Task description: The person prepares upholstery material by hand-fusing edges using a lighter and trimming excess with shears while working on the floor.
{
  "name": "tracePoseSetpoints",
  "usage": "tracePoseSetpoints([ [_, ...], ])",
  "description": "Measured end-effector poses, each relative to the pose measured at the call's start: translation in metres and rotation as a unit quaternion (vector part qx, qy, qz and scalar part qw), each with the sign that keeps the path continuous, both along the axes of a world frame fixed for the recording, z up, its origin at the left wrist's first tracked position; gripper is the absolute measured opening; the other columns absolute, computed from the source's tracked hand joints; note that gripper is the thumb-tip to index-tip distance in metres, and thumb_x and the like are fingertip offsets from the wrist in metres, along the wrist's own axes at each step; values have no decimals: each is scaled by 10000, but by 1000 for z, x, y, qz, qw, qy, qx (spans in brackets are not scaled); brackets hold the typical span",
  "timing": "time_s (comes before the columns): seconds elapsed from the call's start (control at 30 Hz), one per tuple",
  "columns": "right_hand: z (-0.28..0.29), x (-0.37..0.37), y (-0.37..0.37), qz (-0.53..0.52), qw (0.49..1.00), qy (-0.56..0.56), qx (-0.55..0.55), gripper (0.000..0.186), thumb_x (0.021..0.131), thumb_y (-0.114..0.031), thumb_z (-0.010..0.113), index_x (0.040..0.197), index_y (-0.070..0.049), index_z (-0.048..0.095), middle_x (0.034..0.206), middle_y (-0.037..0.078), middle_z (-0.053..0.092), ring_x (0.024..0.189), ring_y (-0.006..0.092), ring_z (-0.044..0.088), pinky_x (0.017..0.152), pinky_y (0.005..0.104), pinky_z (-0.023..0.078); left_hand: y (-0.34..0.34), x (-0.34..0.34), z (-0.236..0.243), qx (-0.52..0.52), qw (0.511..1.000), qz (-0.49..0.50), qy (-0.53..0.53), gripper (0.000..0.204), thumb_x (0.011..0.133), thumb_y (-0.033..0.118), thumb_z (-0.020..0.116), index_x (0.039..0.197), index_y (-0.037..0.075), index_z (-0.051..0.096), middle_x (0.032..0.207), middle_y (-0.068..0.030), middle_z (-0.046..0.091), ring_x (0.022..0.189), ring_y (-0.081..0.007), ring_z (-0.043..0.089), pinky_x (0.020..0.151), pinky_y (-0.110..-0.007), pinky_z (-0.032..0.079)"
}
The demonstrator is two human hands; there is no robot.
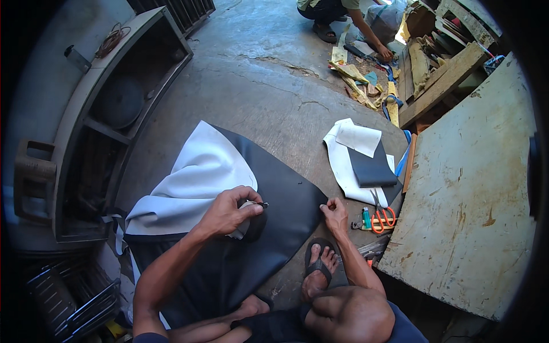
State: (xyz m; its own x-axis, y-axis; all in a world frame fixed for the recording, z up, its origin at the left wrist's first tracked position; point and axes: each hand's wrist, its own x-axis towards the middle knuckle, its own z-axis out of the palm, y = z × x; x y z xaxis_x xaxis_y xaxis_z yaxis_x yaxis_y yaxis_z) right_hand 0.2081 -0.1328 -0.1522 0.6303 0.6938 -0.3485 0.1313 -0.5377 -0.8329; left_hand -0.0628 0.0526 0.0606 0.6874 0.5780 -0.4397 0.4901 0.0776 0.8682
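Observation:
A large sheet of black leather-like material (pixel 280 188) spreads over the floor before me, its white backing (pixel 194 166) folded up in creases on the left. Over its middle, my left hand (pixel 237 210) is closed in a pinch on a small dark-tipped object (pixel 262 204), whose kind I cannot make out. Just beneath that hand lies a small dark and white patch (pixel 251 226), partly hidden by the fingers. My right hand (pixel 335 217) pinches the sheet's right corner between thumb and fingers.
Orange-handled scissors (pixel 382 220) and a green lighter (pixel 366 215) lie on the right, below white and black material offcuts (pixel 343 163). A worn board (pixel 463 188) borders the right side, a cabinet (pixel 91 68) the left. Another person's hand (pixel 385 54) reaches among scraps at the back.

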Motion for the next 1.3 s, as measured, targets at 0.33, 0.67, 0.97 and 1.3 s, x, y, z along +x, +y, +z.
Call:
tracePoseSetpoints([
  [0.33, 103, -73, 52, 254, 909, 299, 140, 564, 889, -41, 782, 1419, -57, 592, 986, -12, 602, 863, 72, 568, 762, 240, 490, -2, -19, -14, 26, 999, -22, -21, 188, 941, 160, 733, 1047, 12, 685, 909, -5, 660, 868, -82, 590, 777, -269, 479],
  [0.67, 75, -79, 54, 319, 863, 371, 127, 543, 857, 17, 781, 1367, -39, 603, 976, -18, 588, 859, 57, 555, 760, 224, 496, -40, -25, -55, -79, 992, 94, -20, 224, 911, 172, 752, 1050, 2, 705, 916, -43, 682, 866, -118, 610, 776, -301, 492],
  [0.97, 94, -86, 73, 373, 848, 363, 101, 301, 973, -32, 676, 1264, 14, 617, 999, 48, 701, 952, 129, 677, 874, 290, 553, -43, -52, -43, -44, 991, 126, 3, 238, 914, 190, 757, 1057, 7, 705, 900, -31, 679, 842, -107, 604, 778, -296, 488],
  [1.3, 133, -93, 95, 466, 862, -50, 194, 164, 863, -131, 784, 1020, -88, 765, 878, 109, 661, 797, 267, 663, 739, 335, 521, -48, -73, -43, -31, 988, 149, -15, 197, 902, 180, 763, 1041, 50, 711, 944, 2, 651, 815, -80, 564, 738, -271, 456],
])
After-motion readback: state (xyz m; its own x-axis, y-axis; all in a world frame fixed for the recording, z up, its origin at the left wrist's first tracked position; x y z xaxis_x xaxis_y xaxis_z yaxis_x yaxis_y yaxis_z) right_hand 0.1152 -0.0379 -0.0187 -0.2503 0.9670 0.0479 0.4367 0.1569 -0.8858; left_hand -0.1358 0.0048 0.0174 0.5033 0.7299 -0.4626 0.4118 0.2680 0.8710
